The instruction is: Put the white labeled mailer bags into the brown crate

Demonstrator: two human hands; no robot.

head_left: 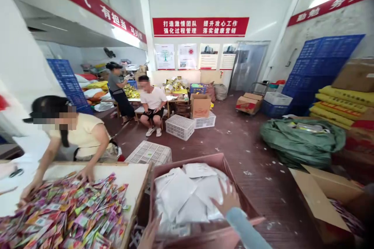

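Right hand [229, 198], fingers spread, lies flat on white pouches [187, 194] in the cardboard box [204, 160] at 6 o'clock; left hand [149, 235] shows only at the box's near edge, grip unclear. Risk: the slick, loosely heaped pouches could slide off over the low near wall if pressed.

- Cardboard box [226, 163]: open top, white bags [187, 194] piled inside; right hand [228, 198] already over them.
- Table [137, 175]: bare strip at far edge; colourful packets [67, 214] cover the rest, a co-worker's hands [84, 173] on them.
- Floor [251, 144] to the right: open passage.
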